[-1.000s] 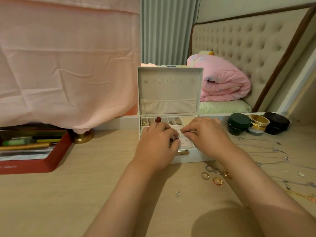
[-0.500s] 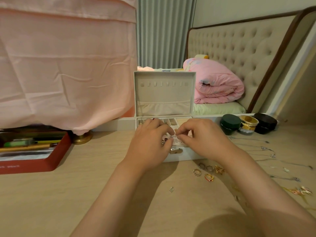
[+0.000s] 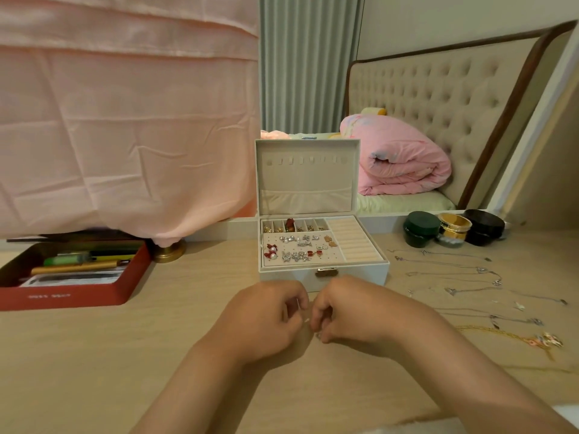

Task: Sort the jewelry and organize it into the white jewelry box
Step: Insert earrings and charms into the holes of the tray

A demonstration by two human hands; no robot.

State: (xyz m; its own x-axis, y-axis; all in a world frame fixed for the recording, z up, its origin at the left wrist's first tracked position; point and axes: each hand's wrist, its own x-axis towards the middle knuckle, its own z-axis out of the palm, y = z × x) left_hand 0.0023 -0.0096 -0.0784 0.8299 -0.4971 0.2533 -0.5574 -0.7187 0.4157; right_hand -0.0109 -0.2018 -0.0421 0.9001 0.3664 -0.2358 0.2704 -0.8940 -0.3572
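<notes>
Fingers [image 3: 320, 317] of the left hand [image 3: 260, 321] and right hand [image 3: 360, 311] curl tip to tip, low centre, pinching a tiny piece [image 3: 308, 321] I can't identify. On the bench [image 3: 125, 355], mid-frame, I see the white jewelry box [image 3: 354, 274] open, earrings [image 3: 297, 249] inside; necklaces [image 3: 454, 270] lie right.

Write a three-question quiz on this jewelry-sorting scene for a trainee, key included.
1. True or false: the lid of the white jewelry box stands open.
2. Fill in: the ring rolls in the box's right section hold ___ rings.
3. Where do the necklaces lie? A. hung inside the lid; B. on the table, right of the box; C. across the ring rolls.
Key: 1 true; 2 no; 3 B.
</notes>
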